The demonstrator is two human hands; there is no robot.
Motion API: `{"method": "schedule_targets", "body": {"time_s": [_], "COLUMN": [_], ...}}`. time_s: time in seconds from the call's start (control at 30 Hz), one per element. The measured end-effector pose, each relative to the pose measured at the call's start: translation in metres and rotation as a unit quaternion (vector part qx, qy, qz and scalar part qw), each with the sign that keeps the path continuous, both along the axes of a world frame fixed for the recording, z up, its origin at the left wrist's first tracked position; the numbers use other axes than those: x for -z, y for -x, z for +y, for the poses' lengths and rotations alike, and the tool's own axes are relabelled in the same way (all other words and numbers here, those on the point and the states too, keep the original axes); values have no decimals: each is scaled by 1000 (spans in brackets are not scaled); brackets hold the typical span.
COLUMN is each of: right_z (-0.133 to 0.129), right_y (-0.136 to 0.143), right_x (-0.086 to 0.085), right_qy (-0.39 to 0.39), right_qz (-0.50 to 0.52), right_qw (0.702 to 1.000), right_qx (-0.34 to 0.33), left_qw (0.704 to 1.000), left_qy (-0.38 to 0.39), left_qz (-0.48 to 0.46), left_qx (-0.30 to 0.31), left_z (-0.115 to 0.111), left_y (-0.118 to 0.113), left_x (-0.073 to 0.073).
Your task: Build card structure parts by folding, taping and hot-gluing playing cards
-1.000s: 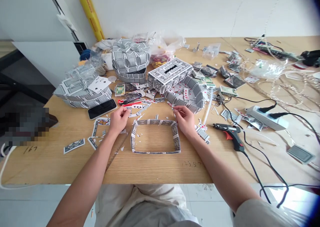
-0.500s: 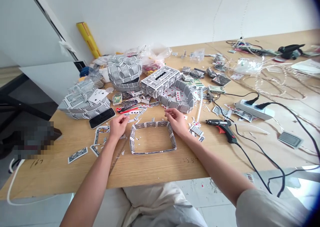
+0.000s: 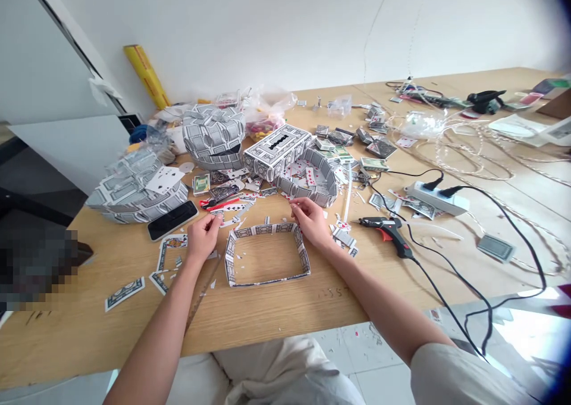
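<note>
A low rectangular frame (image 3: 264, 229) made of patterned playing cards lies on the table in front of me, with bare wood showing inside it. At its left back corner my left hand (image 3: 203, 236) is closed, thumb and fingers pinched together. My right hand (image 3: 310, 220) hovers by the right back corner, its thumb and forefinger also pinched. Whatever is between the fingers of either hand is too small to make out. Card scraps (image 3: 232, 219) and a red cutter (image 3: 220, 204) lie just beyond my left fingertips.
A glue gun (image 3: 392, 234) with its cable lies at right, near a white power strip (image 3: 437, 198). Behind are a slotted card box (image 3: 279, 146), a heart-shaped card tray (image 3: 328, 179) and woven card boxes (image 3: 214, 132). A phone (image 3: 173, 219) lies at left.
The view has turned slightly right, so everything sits a little further left and lower. Both hands keep their pinched shape and nearly the same place beside the card frame.
</note>
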State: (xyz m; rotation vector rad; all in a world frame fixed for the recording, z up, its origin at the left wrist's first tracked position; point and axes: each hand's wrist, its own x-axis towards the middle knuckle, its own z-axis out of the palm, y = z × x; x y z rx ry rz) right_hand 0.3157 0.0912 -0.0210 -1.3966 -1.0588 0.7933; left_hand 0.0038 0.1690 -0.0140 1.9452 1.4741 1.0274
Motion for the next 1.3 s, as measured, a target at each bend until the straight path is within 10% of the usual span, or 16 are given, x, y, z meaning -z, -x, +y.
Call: {"method": "schedule_targets", "body": {"time_s": [1.3], "right_z": [-6], "right_y": [0], "right_x": [-4], "right_qy": [27], "right_qz": [-60], "right_qw": [998], "right_qx": [7], "left_qw": [998], "left_qy": [7], "left_qz": [63], "left_qx": [6], "left_z": [-10], "left_y": [-3], "left_x": [-3]}}
